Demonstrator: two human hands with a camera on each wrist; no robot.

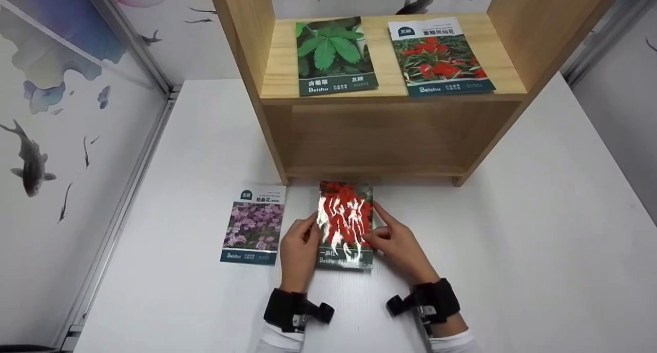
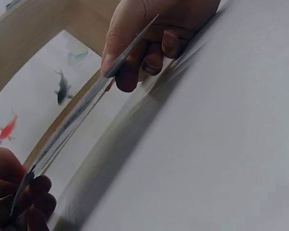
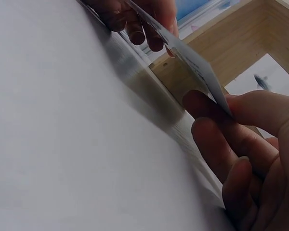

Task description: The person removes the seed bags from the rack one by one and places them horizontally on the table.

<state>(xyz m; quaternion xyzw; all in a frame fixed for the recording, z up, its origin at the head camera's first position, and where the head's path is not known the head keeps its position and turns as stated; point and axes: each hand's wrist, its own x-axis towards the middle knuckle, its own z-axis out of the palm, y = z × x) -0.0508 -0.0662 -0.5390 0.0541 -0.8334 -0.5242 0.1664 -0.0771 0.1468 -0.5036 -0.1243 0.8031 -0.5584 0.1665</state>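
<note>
A glossy seed packet with red flowers [image 1: 345,224] is held between both hands, and bright glare covers part of its front. My left hand [image 1: 300,250] pinches its left edge. On the opposite edge, the thumb and fingers of my right hand [image 1: 403,245] pinch it. Both wrist views show the packet [image 3: 195,65] edge-on, raised above the white table with a shadow below it. Left of my left hand lies a seed packet with pink-purple flowers [image 1: 254,224], flat on the table.
Behind the hands stands a wooden shelf [image 1: 395,99]. Its upper board carries a green-leaf seed packet [image 1: 336,55] and another red-flower packet [image 1: 441,58], side by side. White panels with painted fish [image 1: 33,163] rise around the white table [image 1: 539,250].
</note>
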